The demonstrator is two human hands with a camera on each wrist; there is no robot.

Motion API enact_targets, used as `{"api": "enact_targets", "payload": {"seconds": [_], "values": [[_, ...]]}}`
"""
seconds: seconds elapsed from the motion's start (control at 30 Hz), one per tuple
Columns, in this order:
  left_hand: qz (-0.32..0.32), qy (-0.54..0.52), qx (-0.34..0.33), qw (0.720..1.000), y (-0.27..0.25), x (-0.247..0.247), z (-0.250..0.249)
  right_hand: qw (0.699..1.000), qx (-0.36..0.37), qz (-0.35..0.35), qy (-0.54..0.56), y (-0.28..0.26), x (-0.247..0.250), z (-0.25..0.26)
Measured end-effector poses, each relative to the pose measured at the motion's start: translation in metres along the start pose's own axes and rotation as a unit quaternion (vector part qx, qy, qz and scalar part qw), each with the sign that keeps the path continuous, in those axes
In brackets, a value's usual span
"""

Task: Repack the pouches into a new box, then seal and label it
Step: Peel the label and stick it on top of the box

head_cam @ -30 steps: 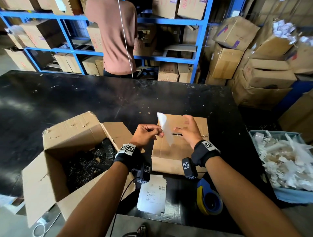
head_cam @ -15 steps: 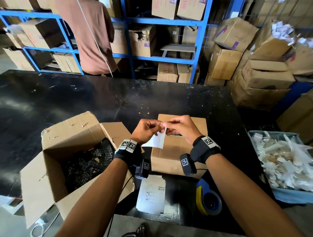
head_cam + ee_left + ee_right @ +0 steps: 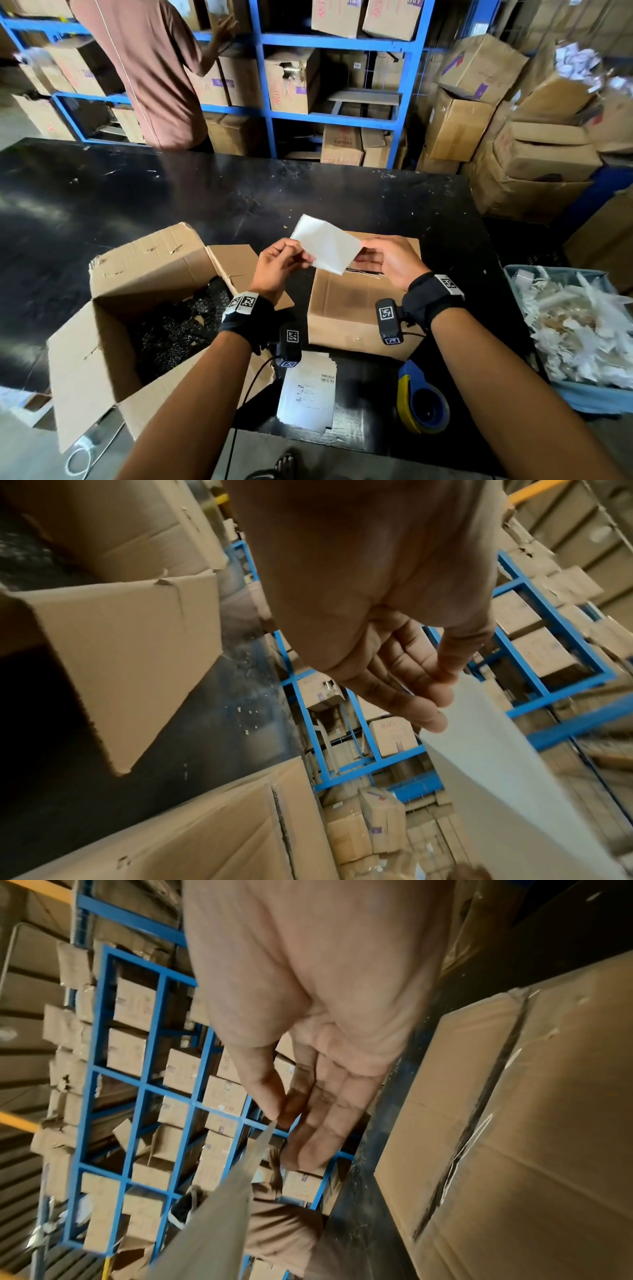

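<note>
I see a white label (image 3: pixel 325 247) held up in the air between my two hands, above the far edge of a closed box (image 3: pixel 356 308). My left hand (image 3: pixel 279 267) pinches the label's lower left corner between thumb and fingertips. My right hand (image 3: pixel 390 262) pinches its right edge; from the right wrist camera the thumb and forefinger meet on the thin sheet while the other fingers lie loosely extended. The label is tilted, its far corner raised away from me, and its blank side faces the head camera.

The closed box sits on a black table (image 3: pixel 171 205), directly under and just in front of my hands, flaps shut, seam running across the top. To its left stands an open box (image 3: pixel 137 308) with flaps spread, holding dark pouches (image 3: pixel 178 329). On the table's near edge, in front of the closed box, lies a stack of printed sheets (image 3: pixel 308 394). Just right of them rests a blue and yellow tape dispenser (image 3: pixel 423 401).

Right of the table is a blue bin (image 3: pixel 582 397) heaped with white paper scraps. Beyond the table a person (image 3: pixel 154 68) in a brown shirt stands at blue shelving (image 3: pixel 342 116) stacked with cartons.
</note>
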State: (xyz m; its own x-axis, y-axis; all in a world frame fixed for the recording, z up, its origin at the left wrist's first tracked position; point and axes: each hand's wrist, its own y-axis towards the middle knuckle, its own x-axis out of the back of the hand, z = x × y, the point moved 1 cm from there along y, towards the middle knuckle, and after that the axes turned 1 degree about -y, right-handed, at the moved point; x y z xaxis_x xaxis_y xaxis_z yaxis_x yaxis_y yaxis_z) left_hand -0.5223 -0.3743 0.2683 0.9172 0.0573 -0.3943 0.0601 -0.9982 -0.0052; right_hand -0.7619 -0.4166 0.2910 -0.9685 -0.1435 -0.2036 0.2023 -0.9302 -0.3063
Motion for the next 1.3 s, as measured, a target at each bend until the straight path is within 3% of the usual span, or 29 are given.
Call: {"api": "enact_targets", "payload": {"seconds": [0.2, 0.43, 0.53, 0.63, 0.73, 0.87, 0.97, 1.07, 1.3], "values": [[-0.072, -0.099, -0.006, 0.992, -0.005, 0.023, -0.007, 0.997, -0.010, -0.073, 0.040, -0.001, 0.033, 0.000], [-0.147, -0.223, -0.002, 0.964, -0.007, 0.045, -0.020, 0.986, 0.008, -0.145, 0.084, -0.007, 0.070, 0.000], [-0.151, -0.234, 0.023, 0.960, -0.009, 0.056, -0.025, 0.976, 0.020, -0.189, 0.109, -0.011, 0.087, 0.001], [-0.119, -0.149, 0.085, 0.978, -0.013, 0.060, -0.021, 0.974, 0.033, -0.196, 0.112, -0.014, 0.097, 0.003], [-0.134, -0.013, 0.121, 0.983, -0.011, 0.063, 0.000, 0.975, 0.046, -0.187, 0.112, -0.014, 0.093, 0.006], [-0.201, 0.154, 0.122, 0.960, -0.014, 0.049, 0.025, 0.981, 0.059, -0.154, 0.098, -0.016, 0.077, 0.008], [-0.145, 0.208, 0.101, 0.962, -0.009, 0.051, 0.053, 0.984, 0.070, -0.137, 0.087, -0.019, 0.065, 0.012], [-0.074, 0.329, 0.125, 0.933, 0.002, 0.061, 0.076, 0.983, 0.078, -0.132, 0.096, -0.020, 0.054, 0.016], [-0.119, 0.464, 0.161, 0.863, 0.012, 0.054, 0.083, 0.985, 0.084, -0.127, 0.077, -0.024, 0.043, 0.017]]}}
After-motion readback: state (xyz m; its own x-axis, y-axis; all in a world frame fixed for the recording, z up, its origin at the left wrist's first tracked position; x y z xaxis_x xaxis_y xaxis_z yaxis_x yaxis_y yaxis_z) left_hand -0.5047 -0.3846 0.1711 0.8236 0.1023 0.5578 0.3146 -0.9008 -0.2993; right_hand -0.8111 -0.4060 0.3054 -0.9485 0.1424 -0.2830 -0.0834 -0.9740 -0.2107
